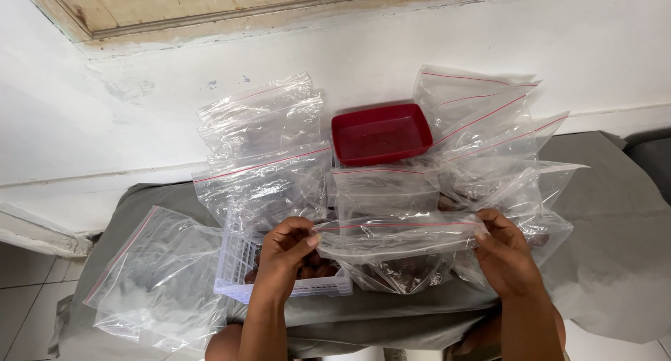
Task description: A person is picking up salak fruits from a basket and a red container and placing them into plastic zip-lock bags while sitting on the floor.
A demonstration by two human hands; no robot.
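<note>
Both hands hold one clear zip bag (398, 253) by its red-lined top edge, stretched level between them. My left hand (285, 253) pinches the left end of the strip, my right hand (504, 253) pinches the right end. Dark brown pieces lie in the bottom of that bag. Just under my left hand stands a white slatted basket (234, 270) with more brown pieces inside, partly hidden by my wrist.
A red rectangular tray (381, 134) sits behind among several clear zip bags: a pile at the back left (262, 144), another at the back right (489, 123), one at the front left (157, 277). All rest on a grey cloth (615, 235) against a white wall.
</note>
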